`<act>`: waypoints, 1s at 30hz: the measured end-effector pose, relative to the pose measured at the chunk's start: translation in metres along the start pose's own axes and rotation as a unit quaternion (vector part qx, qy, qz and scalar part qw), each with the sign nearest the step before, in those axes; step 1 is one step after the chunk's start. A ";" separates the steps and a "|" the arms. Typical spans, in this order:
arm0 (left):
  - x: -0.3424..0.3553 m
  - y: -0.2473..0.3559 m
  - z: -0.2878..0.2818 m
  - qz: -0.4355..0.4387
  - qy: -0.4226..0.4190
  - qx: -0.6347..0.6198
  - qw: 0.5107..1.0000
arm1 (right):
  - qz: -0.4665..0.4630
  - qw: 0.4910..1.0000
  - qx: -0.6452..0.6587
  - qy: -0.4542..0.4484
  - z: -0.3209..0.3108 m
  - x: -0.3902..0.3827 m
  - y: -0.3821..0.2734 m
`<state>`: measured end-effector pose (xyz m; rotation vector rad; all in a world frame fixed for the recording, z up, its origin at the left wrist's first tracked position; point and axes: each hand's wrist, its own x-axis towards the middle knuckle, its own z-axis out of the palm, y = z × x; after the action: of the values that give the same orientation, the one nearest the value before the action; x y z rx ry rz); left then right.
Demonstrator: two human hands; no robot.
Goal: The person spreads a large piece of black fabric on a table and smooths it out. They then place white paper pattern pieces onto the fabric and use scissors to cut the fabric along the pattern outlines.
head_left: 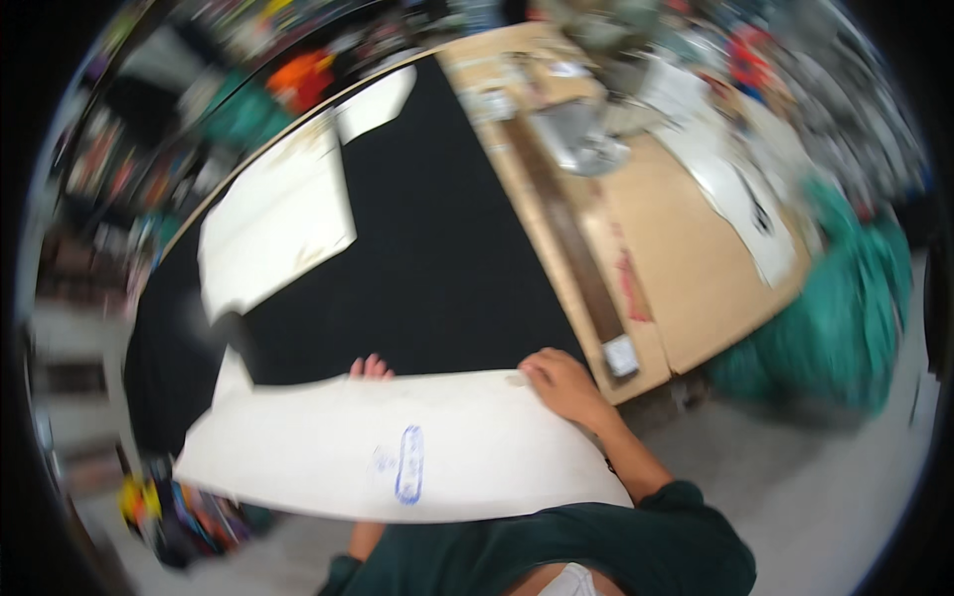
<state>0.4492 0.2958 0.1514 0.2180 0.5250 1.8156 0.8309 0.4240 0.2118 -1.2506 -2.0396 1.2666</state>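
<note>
A large white pattern piece [318, 457] with blue handwriting and an outline on it spans the space in front of my body. My left hand [372, 369] is beneath it; only the fingertips show past its far edge, and the palm is hidden. With its fingers bent over that same edge near the right end, my right hand [562, 384] grips the piece from above. Beyond lies black fabric [427, 238] spread on the table. Another white pattern piece [278, 219] rests on the fabric at the left, and a smaller white piece [378, 104] lies farther back.
A brown strip [566, 228] runs along the tan tabletop [686, 258] right of the fabric. White sheets [720, 179] and a clear plastic bag [581, 139] lie there too. A green sack [835, 318] stands at the right. Colourful bundles [189, 517] sit on the floor, lower left.
</note>
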 end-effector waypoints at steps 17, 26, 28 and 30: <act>-0.151 0.057 0.086 0.011 0.147 0.063 0.987 | 0.013 0.997 -0.060 -0.037 0.074 -0.051 -0.075; -0.202 0.095 0.053 -0.014 0.161 0.035 0.986 | 0.096 0.994 -0.022 0.057 0.114 -0.092 -0.113; -0.207 0.098 0.036 -0.012 0.173 0.039 0.984 | 0.086 0.992 -0.025 0.092 0.117 -0.091 -0.120; -0.210 0.105 0.017 -0.005 0.195 0.053 0.979 | 0.035 0.989 -0.065 0.124 0.124 -0.088 -0.129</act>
<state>0.4306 0.0784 0.2391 -0.0723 0.8969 1.8287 0.7242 0.2666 0.2712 -1.4711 -1.9375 0.9639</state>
